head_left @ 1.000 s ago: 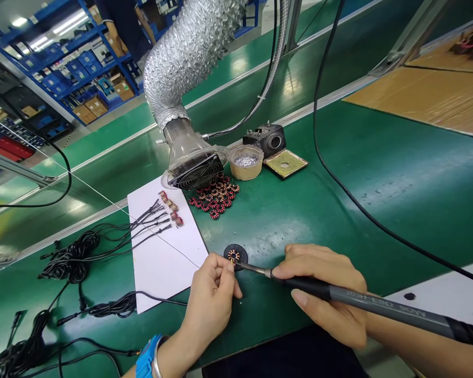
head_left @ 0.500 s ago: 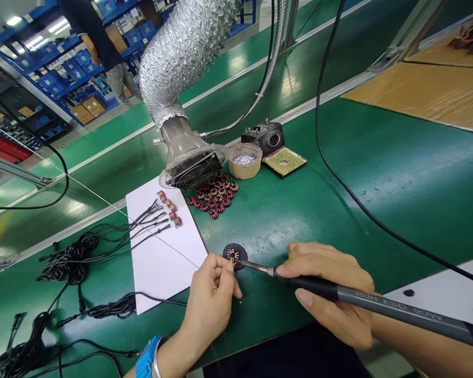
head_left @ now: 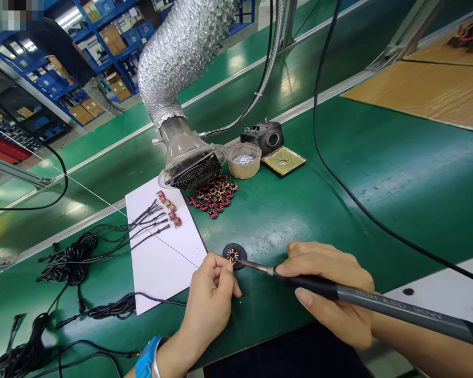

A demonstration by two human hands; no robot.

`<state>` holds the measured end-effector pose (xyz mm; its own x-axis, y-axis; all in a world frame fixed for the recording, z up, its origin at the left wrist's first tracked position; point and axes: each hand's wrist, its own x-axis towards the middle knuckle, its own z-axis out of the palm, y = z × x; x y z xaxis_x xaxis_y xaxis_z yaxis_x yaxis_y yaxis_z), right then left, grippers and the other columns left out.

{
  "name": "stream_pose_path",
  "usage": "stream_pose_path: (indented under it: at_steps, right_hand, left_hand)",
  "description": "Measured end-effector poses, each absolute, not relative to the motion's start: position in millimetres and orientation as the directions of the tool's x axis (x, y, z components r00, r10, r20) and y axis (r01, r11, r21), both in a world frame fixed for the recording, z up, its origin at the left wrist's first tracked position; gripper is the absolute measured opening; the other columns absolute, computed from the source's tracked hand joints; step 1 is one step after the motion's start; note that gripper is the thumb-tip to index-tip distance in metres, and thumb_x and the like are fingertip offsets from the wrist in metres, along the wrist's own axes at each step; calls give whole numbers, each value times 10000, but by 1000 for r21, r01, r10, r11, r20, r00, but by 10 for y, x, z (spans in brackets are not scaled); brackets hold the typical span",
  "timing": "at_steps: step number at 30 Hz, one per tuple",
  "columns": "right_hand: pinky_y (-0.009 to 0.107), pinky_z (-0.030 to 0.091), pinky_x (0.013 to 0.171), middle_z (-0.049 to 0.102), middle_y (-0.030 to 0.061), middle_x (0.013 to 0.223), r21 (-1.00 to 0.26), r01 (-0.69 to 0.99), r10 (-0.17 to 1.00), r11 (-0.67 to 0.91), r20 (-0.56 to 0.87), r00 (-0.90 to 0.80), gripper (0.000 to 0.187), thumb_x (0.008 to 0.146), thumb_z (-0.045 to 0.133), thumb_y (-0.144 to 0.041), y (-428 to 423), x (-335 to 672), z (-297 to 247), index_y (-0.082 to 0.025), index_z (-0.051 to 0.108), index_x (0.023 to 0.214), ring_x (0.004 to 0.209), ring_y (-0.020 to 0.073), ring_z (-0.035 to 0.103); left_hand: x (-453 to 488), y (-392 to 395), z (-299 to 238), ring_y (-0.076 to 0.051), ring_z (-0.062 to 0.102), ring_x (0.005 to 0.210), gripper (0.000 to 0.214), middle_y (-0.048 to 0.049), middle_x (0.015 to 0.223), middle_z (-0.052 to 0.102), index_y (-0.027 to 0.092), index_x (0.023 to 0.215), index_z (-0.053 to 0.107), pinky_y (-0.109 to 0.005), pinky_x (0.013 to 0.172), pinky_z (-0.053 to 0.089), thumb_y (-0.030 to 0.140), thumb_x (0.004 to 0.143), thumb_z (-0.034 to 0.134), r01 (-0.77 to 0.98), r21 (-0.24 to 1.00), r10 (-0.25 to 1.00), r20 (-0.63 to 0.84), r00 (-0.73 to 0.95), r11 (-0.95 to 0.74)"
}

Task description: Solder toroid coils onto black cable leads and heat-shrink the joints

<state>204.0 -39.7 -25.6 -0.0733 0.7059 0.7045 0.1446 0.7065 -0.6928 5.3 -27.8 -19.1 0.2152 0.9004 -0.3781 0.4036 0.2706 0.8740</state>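
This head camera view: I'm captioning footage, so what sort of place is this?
Most likely an electronics assembly workshop. The right hand holds a soldering iron, a fume extractor with a foil duct sits on the green bench, and copper-wound toroid coils lie in a pile.

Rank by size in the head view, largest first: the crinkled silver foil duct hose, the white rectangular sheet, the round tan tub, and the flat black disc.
1. Crinkled silver foil duct hose
2. White rectangular sheet
3. Round tan tub and flat black disc: too close to rank, with the disc nearer the camera.
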Motion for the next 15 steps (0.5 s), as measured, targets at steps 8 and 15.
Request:
stream_pose_path:
  at_steps: [8, 15]
  right_hand:
    - [266, 373, 466, 526, 2, 578, -692, 162, 707, 704, 704, -68, 297, 734, 472, -127, -395, 2037, -248, -167, 618, 990, 462, 128, 466]
    - [355, 477, 514, 653, 70, 691, -731, 290, 771, 618, 636, -38, 269, 751, 531, -132, -490, 2089, -289, -221, 651, 975, 638, 242, 651]
  left_hand:
    - [48, -280, -205, -113, 466, 533, 228, 40, 560, 579, 199, 825, 491, -225, 560, 336, 376, 956, 435, 393, 877, 901, -378, 210, 277]
    - [67, -301, -215, -107, 454, 519, 211, 43, 542, 556, 196, 820, 472, -225, 555, 348, 343, 959, 411, 369, 882, 902, -383, 200, 292]
